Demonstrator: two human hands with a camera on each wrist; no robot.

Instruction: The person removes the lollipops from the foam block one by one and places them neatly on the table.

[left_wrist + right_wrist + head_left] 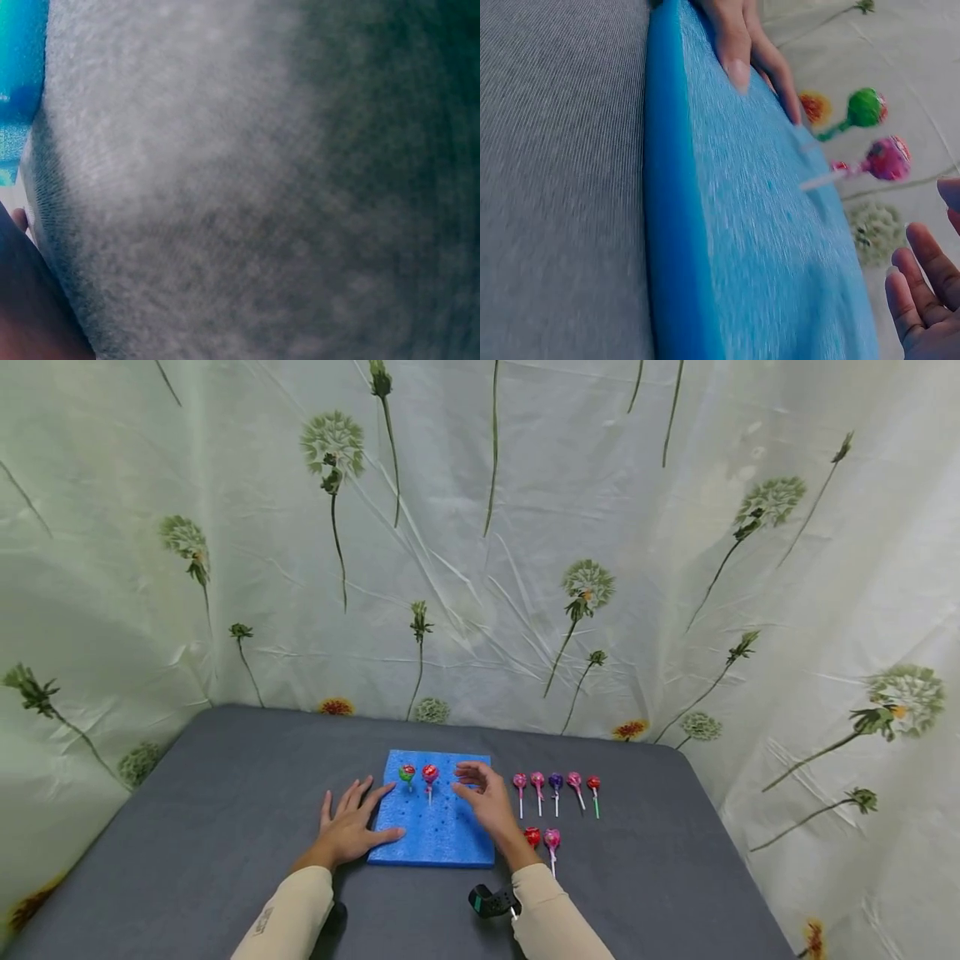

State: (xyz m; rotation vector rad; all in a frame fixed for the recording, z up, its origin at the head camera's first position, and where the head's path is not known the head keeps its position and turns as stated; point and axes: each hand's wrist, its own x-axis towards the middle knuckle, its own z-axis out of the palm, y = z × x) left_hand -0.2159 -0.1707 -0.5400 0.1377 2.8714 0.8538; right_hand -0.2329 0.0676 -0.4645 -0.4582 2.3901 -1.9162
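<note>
A blue foam board (450, 847) with small holes lies on the grey table. Two wrapped lollipops stand upright in it by their sticks: a green one (407, 773) and, to its right, a pink-red one (430, 772). My left hand (347, 835) rests at the board's left edge, fingers spread and thumb over the surface. Above the board's right side is my right hand (486, 803), its fingers loosely extended and holding nothing. From the right wrist, the same green lollipop (865, 107) and pink lollipop (889, 158) stand beyond the fingers (922, 289).
Right of the board, several wrapped lollipops lie in a row, among them a purple one (556, 781). Nearer, a red lollipop (532, 837) and a pink one (552, 838) lie beside the right forearm. A black strap (491, 902) is at the right wrist. A floral curtain (480, 568) hangs behind.
</note>
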